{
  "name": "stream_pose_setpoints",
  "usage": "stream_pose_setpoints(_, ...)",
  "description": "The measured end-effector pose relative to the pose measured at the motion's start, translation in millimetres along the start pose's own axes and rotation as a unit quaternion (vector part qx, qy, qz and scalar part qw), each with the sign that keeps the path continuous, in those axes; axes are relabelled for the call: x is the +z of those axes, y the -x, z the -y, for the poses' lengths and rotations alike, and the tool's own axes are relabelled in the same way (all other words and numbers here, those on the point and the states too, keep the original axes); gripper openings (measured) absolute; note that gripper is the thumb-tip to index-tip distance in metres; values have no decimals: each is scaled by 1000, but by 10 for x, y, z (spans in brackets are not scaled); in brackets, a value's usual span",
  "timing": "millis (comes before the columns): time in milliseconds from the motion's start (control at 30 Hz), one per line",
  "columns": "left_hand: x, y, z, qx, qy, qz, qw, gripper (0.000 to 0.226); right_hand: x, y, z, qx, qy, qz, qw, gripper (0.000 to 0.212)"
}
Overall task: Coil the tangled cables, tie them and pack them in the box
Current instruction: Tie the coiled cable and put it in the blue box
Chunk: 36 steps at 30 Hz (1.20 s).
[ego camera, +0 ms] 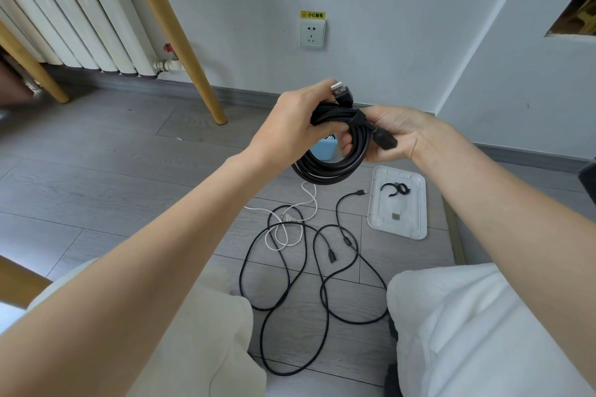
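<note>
Nearest the lens: two knees in cream trousers [483, 332] and bare forearms reaching forward over grey plank flooring [96, 177]. No desk under anything, only floor.

Biggest item left undone: long black cable [290, 293] sprawled in loose loops between the knees, uncoiled, untied, crossing over itself in several places. Tangled into its far loops, a thinner white cable [292, 229], also loose.

Held up above that mess, well clear of the floor: thick black cable coil [335, 158], already wound into a neat ring, USB plug [338, 90] poking out on top. Left hand [290, 126] clamped round the coil's upper left side, fingers curled over the strands. Right hand [396, 135] gripping the upper right side and pinching the black strap [356, 118] wrapped across the bundle; whether the strap is fully fastened, cannot tell. Judged as one cable coiled, tie nearly or just finished, not yet packed.

Behind the coil, mostly hidden, a light blue box [325, 148] on the floor. Right of the tangle, white lid [419, 203] lying inner face up, holding a spare black strap [394, 189] and a small dark object, too small to name.

Remaining, by this look: finish the tie, pack the coil, then two more cables to untangle, coil, tie, pack.
</note>
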<state>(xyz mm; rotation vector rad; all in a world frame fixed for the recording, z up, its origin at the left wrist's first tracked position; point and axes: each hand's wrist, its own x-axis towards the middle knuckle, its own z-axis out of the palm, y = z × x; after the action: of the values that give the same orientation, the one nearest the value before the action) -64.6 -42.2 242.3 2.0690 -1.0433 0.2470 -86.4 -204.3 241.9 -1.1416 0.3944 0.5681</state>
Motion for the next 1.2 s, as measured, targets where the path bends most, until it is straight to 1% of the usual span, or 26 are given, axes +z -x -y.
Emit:
stream_pose_setpoints(100, 3, 10, -5, -6, 19, 1, 1000, 24, -10, -8, -15, -1, -3, -1, 1000, 23)
stream_pose_setpoints(233, 8, 10, 16, -17, 27, -2, 999, 26, 9, 1, -32, -3, -20, 4, 1000, 15)
stream_pose_setpoints(267, 4, 7, 18, -25, 32, -3, 999, 26, 9, 0, -41, -4, -30, 4, 1000, 16)
stream_pose_setpoints(333, -16, -12, 29, -47, 37, 0, 998, 25, -2, -22, -60, -7, -45, 1, 999, 26)
stream_pose_setpoints(367, -22, -23, 42, -61, 40, 7, 997, 24, -6, -41, -74, -1, -46, -7, 999, 32)
stream_pose_setpoints(400, -35, -29, 61, -78, 47, 19, 996, 22, 15, -61, -83, 5, -34, -24, 999, 33)
stream_pose_setpoints(467, -44, -35, 111, -113, 74, 46, 990, 20, 28, -94, -85, -3, -4, -81, 997, 26)
stream_pose_setpoints(533, -34, -27, 164, -150, 97, 55, 982, 21, 26, -105, -49, -56, -12, -119, 991, 22)
stream_pose_setpoints(567, -32, -20, 189, -168, 104, 49, 979, 21, 35, -95, -24, -93, -11, -119, 988, 22)
stream_pose_setpoints(633, -35, -17, 241, -204, 126, 25, 971, 20, 101, -59, 0, -178, 35, -84, 980, 18)
stream_pose_setpoints(667, -41, -22, 261, -224, 147, 12, 963, 20, 147, -51, -5, -221, 91, -67, 969, 12)
stream_pose_setpoints(700, -45, -26, 269, -246, 174, -1, 953, 20, 190, -41, -21, -256, 178, -61, 948, 8)
stream_pose_setpoints(733, -49, -34, 277, -270, 203, -16, 941, 20, 225, -28, -37, -288, 295, -76, 908, 18)
stream_pose_setpoints(767, -51, -45, 284, -297, 229, -31, 927, 20, 241, -38, -55, -313, 418, -98, 847, 32)
stream_pose_setpoints(800, -46, -44, 290, -324, 256, -43, 910, 21, 250, -69, -82, -337, 519, -120, 777, 45)
stream_pose_setpoints(833, -38, -41, 290, -349, 286, -49, 891, 22, 245, -101, -109, -357, 584, -138, 716, 52)
stream_pose_setpoints(867, -28, -32, 281, -370, 323, -52, 870, 21, 234, -132, -134, -374, 616, -154, 676, 53)
stream_pose_setpoints(900, -19, -20, 270, -388, 359, -50, 848, 17, 224, -152, -155, -391, 625, -168, 655, 50)
stream_pose_setpoints(933, -14, -11, 255, -400, 389, -44, 829, 13, 216, -164, -165, -403, 620, -178, 649, 45)
stream_pose_setpoints(1000, -27, 0, 257, -407, 421, -22, 810, 8, 218, -154, -157, -411, 597, -186, 663, 38)
stream_pose_setpoints(1100, -96, 9, 292, -389, 457, 14, 800, 4, 222, -107, -105, -406, 559, -189, 698, 31)
stream_pose_setpoints(1200, -137, 13, 279, -367, 487, 35, 791, 7, 210, -74, -97, -406, 497, -185, 744, 24)
